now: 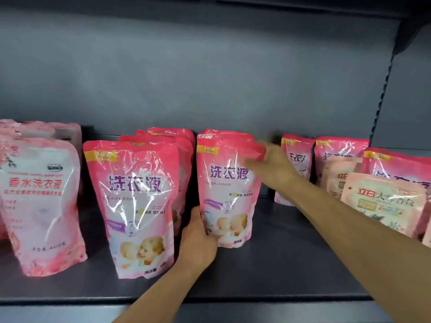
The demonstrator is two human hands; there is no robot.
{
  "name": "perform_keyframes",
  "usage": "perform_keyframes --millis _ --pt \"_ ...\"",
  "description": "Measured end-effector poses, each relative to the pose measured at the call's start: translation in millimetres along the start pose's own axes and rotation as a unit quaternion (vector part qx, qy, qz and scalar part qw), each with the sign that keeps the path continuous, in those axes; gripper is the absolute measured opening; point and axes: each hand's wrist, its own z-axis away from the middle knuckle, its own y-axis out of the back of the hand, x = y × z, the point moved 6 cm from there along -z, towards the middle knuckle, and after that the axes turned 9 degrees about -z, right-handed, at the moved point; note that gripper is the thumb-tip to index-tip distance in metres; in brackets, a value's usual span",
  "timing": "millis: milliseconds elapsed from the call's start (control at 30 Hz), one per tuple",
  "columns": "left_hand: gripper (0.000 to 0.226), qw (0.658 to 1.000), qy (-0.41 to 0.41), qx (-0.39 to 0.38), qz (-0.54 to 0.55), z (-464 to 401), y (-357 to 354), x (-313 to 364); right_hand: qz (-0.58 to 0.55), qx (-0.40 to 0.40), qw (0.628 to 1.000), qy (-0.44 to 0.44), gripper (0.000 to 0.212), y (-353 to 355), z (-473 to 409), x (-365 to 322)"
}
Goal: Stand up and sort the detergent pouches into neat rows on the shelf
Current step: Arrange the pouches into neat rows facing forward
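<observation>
A pink detergent pouch [227,190] stands upright at the middle of the grey shelf [291,264], at the front of a short row of like pouches. My left hand [198,243] grips its lower left corner. My right hand [270,164] holds its upper right corner, fingers blurred. To the left stands another row fronted by a larger-looking pink pouch [137,206]. A paler pink and white pouch [40,201] leads a row at the far left. More pink pouches [296,159] stand behind my right arm.
At the far right lean pale peach pouches [384,199] with red lettering, in front of pink ones [394,164]. The shelf's back panel [210,78] rises behind everything. A slotted upright [382,94] closes the right side. The shelf's front lip [233,299] runs along the bottom.
</observation>
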Motion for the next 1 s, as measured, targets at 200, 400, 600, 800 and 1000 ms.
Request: perform_keyframes --millis 200,400,600,800,1000 --pt "0.032 0.999 0.0 0.031 -0.006 -6.8 -2.2 -1.0 -0.052 0.002 0.999 -0.006 0.027 -0.5 5.4 12.4" --pt "0.023 0.999 0.003 0.046 -0.01 -9.5 1.1 -0.9 -0.213 -0.06 0.97 -0.096 0.037 -14.0 44.1 49.4" --pt "0.024 0.998 0.001 0.048 -0.044 -12.0 0.7 -1.2 -0.101 -0.089 0.984 -0.12 0.02 -35.5 81.3 114.3" --pt "0.024 0.994 0.017 0.043 -0.101 -19.2 0.0 -11.2 0.009 -0.042 0.994 -0.103 0.022 -32.6 76.8 124.1" --pt "0.024 0.991 0.014 0.061 -0.121 -19.2 2.1 -8.9 0.024 -0.027 0.995 -0.096 0.028 -30.0 76.9 122.4"
